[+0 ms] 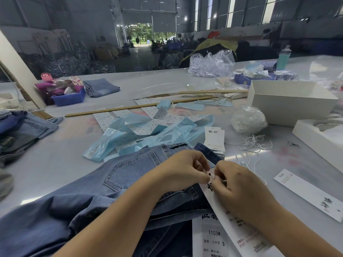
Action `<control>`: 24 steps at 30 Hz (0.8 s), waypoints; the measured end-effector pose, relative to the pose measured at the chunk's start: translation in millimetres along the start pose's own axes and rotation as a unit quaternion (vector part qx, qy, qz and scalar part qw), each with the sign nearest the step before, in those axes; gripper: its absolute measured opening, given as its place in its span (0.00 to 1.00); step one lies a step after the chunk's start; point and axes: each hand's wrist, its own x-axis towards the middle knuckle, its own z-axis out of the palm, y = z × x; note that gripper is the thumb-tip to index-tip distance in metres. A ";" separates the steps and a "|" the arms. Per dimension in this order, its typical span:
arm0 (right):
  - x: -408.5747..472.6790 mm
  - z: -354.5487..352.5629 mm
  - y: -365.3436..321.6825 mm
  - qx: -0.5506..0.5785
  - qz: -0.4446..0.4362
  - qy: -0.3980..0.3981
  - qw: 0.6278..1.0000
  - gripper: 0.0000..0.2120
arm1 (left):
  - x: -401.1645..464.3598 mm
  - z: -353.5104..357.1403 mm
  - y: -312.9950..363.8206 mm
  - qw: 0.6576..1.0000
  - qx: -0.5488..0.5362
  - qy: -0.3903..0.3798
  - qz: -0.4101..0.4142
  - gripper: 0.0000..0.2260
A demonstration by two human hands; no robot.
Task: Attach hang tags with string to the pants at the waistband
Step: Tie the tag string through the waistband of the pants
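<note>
White string [224, 180] mostly hidden btwn fingers [216, 172].

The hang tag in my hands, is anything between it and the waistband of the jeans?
Nothing visible. Both hands, left hand and right hand, pinch the hang tag at its punched hole, directly over the jeans near the waistband. Only the fingers cover that spot.

So my desk [157, 84] is this big pale grey surface, pretty cluttered. Blue jeans [115, 182] are spread across the near side, with a heap of light blue plastic strips and white labels [148, 127] just beyond them. Two wooden rulers [130, 107] lie farther back. White open box [289, 101] on the right, a wad of white string [248, 121] near it, a blue bin [68, 98] far left.
</note>
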 end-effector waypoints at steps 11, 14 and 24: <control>1.0 -4.4 -7.0 0.013 0.020 0.016 1.000 0.07 | -13.6 17.9 -1.8 0.985 0.063 0.148 0.067 0.02; 1.3 -0.8 -10.1 0.003 0.017 0.038 0.999 0.07 | -12.9 17.8 -4.8 0.987 0.032 0.140 0.072 0.07; -1.0 -0.5 -4.3 0.047 -0.042 0.107 0.992 0.09 | -7.2 0.9 3.6 0.985 -0.168 0.034 -0.011 0.11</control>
